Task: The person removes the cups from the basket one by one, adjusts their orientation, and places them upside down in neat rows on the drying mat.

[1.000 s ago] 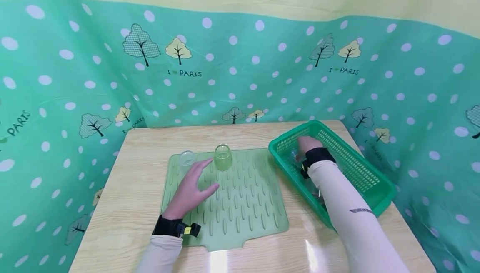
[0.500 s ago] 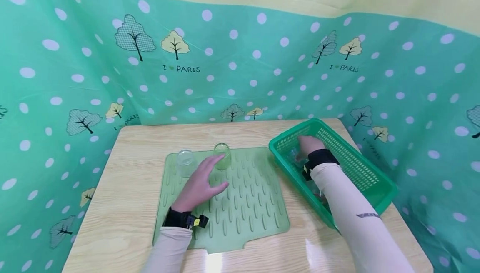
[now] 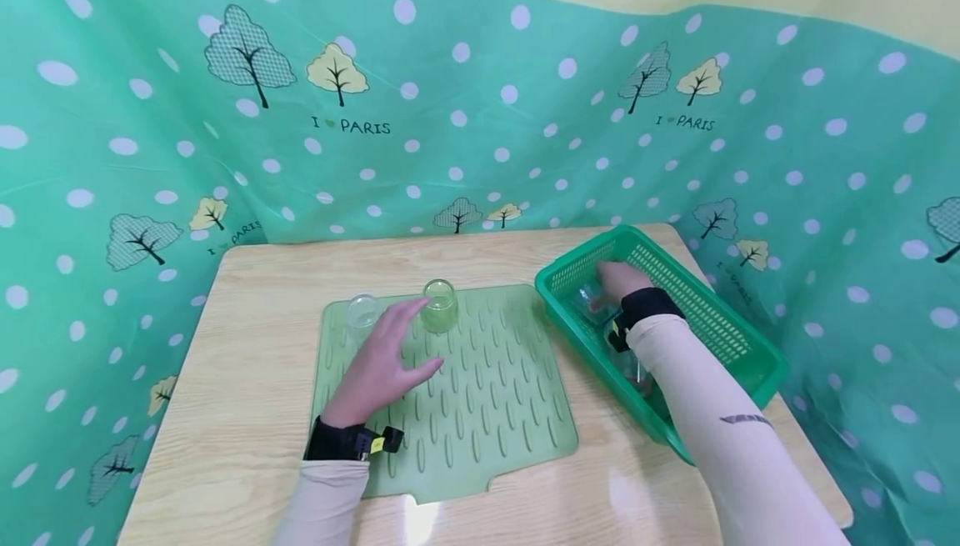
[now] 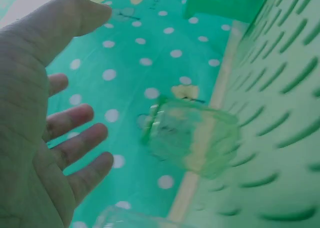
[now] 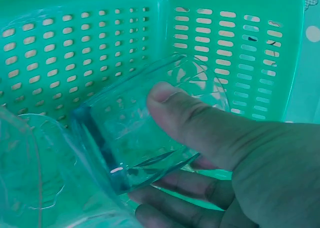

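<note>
My right hand (image 5: 240,153) pinches a clear glass (image 5: 135,138), thumb on top, fingers under, inside the green basket (image 3: 720,321). Pickup step. Next, I reckon: lift clear, carry leftward to the mat (image 3: 495,396). Left hand (image 3: 382,363) flat, holding nothing, by the green-tinted glass (image 3: 438,306).

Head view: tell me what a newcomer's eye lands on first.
The bright green basket at the table's right edge, where the right hand pinches a clear glass inside it. Next, the left hand resting open on the ribbed green mat, just before two upturned glasses at the mat's far edge.
</note>
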`<state>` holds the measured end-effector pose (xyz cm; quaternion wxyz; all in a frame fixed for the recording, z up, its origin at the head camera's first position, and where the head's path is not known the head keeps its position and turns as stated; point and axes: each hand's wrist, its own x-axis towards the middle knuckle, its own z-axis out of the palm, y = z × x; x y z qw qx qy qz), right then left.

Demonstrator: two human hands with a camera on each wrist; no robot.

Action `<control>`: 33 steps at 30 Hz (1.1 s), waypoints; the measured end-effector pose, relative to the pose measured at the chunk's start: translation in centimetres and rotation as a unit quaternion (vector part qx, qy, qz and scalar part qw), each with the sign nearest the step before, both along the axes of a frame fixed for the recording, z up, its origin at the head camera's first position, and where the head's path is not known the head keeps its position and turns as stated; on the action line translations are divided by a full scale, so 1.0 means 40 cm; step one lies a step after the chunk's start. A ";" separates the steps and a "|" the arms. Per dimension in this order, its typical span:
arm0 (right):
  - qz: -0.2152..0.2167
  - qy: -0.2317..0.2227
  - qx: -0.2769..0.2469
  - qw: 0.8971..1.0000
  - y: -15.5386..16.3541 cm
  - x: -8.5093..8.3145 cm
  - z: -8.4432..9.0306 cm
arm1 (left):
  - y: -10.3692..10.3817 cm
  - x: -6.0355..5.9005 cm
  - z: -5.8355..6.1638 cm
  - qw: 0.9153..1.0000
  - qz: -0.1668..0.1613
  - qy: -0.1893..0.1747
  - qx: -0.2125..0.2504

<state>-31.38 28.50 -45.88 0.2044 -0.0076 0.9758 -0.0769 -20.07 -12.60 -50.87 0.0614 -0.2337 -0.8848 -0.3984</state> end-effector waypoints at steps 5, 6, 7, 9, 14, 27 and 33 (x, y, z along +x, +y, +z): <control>0.019 0.004 0.027 0.999 -0.021 -0.022 0.010 | -0.026 0.007 0.046 1.000 0.023 0.011 0.018; 0.022 0.004 0.033 0.999 -0.023 -0.026 0.012 | -0.027 0.008 0.054 0.999 0.024 0.013 0.025; 0.022 0.005 0.036 0.999 -0.025 -0.028 0.016 | -0.027 0.007 0.060 0.999 0.024 0.014 0.028; 0.022 0.006 0.044 0.999 -0.023 -0.032 0.023 | -0.024 0.002 0.067 0.999 0.023 0.014 0.030; 0.023 0.008 0.049 0.999 -0.014 -0.027 0.039 | -0.009 -0.005 0.070 0.999 0.022 0.003 0.029; 0.023 0.006 0.065 0.998 -0.028 -0.018 0.030 | -0.038 -0.006 0.075 0.999 0.023 -0.009 0.025; 0.033 0.002 0.071 0.997 -0.034 -0.025 0.007 | -0.059 -0.006 0.069 0.999 0.029 -0.015 0.033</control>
